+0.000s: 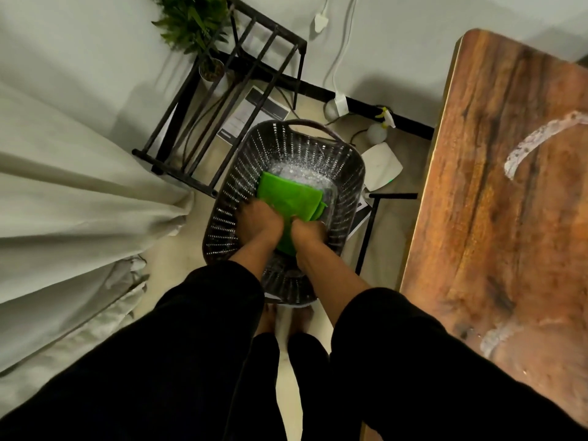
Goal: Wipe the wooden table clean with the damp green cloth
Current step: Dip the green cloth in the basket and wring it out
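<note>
The green cloth (288,195) lies inside a dark perforated basket (232,183) on the floor, over shiny, wet-looking plastic. My left hand (259,222) grips the cloth's near left part. My right hand (308,232) grips its near right part, and a strip of cloth shows between the two hands. The wooden table (509,192) stands to the right, with whitish curved smears on its top.
A black metal rack (229,93) with a potted plant (194,23) stands behind the basket. White curtain (79,192) hangs on the left. A spray bottle (380,128), cables and papers lie on the floor by the wall. My feet stand just below the basket.
</note>
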